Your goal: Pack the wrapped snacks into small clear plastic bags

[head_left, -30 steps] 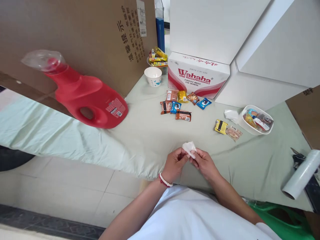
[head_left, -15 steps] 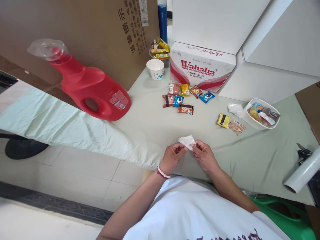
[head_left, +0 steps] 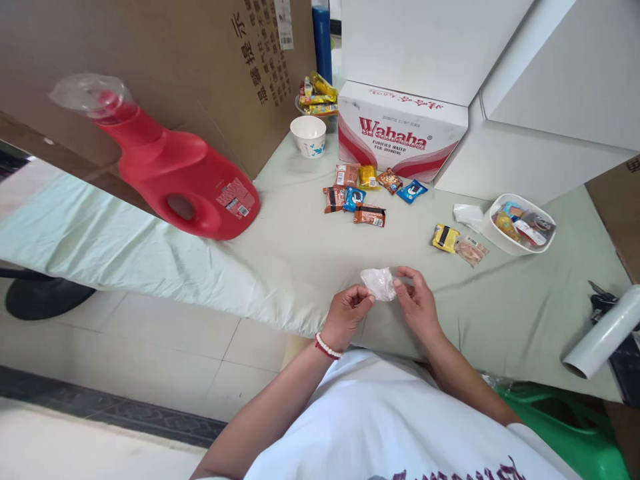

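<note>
My left hand [head_left: 346, 315], with a beaded bracelet at the wrist, pinches the left corner of a small crumpled whitish plastic packet [head_left: 380, 285] between thumb and fingers. At the packet's right edge is my right hand [head_left: 420, 305], its thumb and fingers apart; whether the thumb touches the plastic I cannot tell. Beyond the hands lie several small wrapped snacks, among them a brown packet [head_left: 370, 215] and a blue packet [head_left: 412, 191]. To the right are a yellow packet [head_left: 445, 238] and a flat pinkish packet [head_left: 471, 250].
A white tub [head_left: 520, 248] of snack packets stands right, a white piece [head_left: 468, 216] beside it. A printed paper cup [head_left: 309, 141] and a Wahaha box [head_left: 400, 133] stand at the back. A red jug [head_left: 200, 173] is left; a plastic roll [head_left: 600, 337] lies far right.
My right hand has let go of the packet and its fingers have spread, moving slightly right. The packet now shows flatter and wider, still in my left hand.
</note>
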A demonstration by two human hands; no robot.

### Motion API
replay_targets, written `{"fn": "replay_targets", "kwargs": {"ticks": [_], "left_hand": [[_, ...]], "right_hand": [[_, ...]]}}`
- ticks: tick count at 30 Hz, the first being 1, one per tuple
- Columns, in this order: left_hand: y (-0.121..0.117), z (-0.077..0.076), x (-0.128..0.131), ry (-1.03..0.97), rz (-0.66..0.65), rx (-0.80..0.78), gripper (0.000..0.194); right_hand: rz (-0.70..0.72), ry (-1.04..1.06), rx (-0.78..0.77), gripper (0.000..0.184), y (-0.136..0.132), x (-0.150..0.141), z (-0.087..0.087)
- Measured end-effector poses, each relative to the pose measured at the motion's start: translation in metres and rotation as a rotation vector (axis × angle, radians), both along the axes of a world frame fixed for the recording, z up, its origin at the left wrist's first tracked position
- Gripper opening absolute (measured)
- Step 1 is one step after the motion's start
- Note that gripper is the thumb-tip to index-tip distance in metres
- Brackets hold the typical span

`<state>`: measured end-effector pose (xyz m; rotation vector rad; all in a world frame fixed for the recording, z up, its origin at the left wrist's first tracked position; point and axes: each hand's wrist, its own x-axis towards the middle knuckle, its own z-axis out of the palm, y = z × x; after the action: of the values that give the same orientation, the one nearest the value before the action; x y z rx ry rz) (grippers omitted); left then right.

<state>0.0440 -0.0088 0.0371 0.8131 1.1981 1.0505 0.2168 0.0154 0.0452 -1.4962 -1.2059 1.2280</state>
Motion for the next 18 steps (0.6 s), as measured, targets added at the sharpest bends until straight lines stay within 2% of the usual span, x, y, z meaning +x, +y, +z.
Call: {"fn": "replay_targets", "kwargs": {"ticks": [2, 3, 5, 6, 7, 11, 13, 15, 18], "left_hand": [[0.0, 0.001, 0.0, 0.058, -0.012, 0.049, 0.028], [0.0, 0.001, 0.0, 0.079, -0.027, 0.069, 0.027], [-0.001, 0.001, 0.0, 0.093, -0.053, 0.098, 0.025], [-0.001, 0.0, 0.0, 0.093, -0.05, 0.106, 0.024], [-0.001, -0.001, 0.0, 0.091, -0.034, 0.107, 0.023], [-0.001, -0.008, -0.007, 0.018, 0.08, 0.031, 0.018], [0.0, -0.009, -0.015, -0.045, 0.108, -0.024, 0.016], [0.002, -0.008, -0.022, -0.079, 0.113, -0.028, 0.013], [0.01, -0.001, -0.033, -0.148, 0.109, -0.008, 0.013]], "right_hand": [[0.015, -0.077, 0.099, 0.038, -0.001, 0.003, 0.008], [0.09, -0.069, 0.096, 0.036, -0.001, 0.002, 0.012], [0.279, 0.021, 0.01, 0.031, 0.0, -0.001, 0.015], [0.327, 0.073, -0.043, 0.029, 0.002, -0.002, 0.015], [0.319, 0.121, -0.082, 0.029, 0.003, -0.004, 0.013], [0.063, 0.265, -0.117, 0.029, 0.013, 0.002, 0.003], [0.013, 0.32, -0.126, 0.029, 0.016, 0.009, 0.002], [0.034, 0.354, -0.166, 0.03, 0.017, 0.017, 0.004], [0.203, 0.385, -0.306, 0.034, 0.016, 0.028, 0.007]]}}
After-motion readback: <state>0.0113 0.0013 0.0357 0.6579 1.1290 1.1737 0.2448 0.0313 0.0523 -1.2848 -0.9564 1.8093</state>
